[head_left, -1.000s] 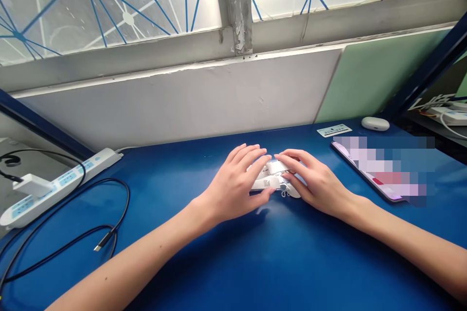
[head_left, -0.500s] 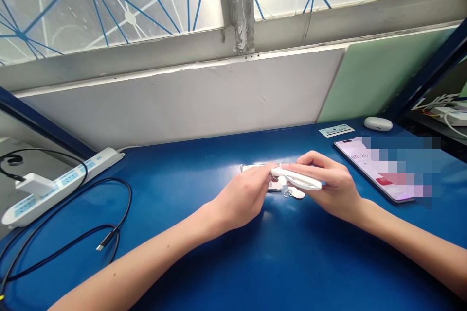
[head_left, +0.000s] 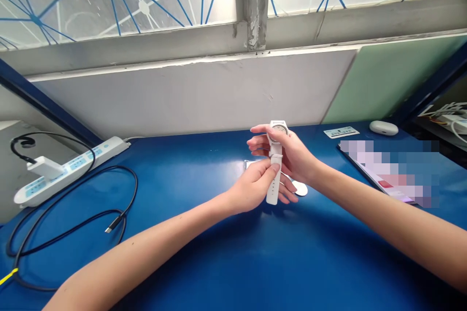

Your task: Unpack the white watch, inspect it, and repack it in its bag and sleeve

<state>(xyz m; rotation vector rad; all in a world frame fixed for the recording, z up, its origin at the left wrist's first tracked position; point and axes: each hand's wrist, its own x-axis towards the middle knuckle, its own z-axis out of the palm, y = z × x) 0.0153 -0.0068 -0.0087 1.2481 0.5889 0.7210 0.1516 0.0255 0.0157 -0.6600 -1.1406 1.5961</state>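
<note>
Beneath both of my hands, a blue table [head_left: 226,272] forms the work surface. Along its far edge stand a white board [head_left: 182,99] and, at the right, a smaller green board [head_left: 394,80]. At the table's left side, a white power strip [head_left: 82,165] lies at an angle; a looped black cable [head_left: 135,189] lies near it. To the right of my right forearm, a phone [head_left: 385,175] lies flat, its screen largely pixelated.

My right hand [head_left: 295,153] is partly closed: the thumb lies over the dial side of a white watch [head_left: 276,158], with the fingers loosely curved behind it. My left hand [head_left: 253,187] is pinched on the lower strap, thumb in front, fingers passing behind. The watch is therefore held above the table between both hands, dial end up, strap hanging slightly tilted.

Beyond the phone are a printed card [head_left: 341,132] and, to its right, a rounded white case [head_left: 384,128]. Just beside my left fingertips, a white disc [head_left: 300,188] rests on the table.
</note>
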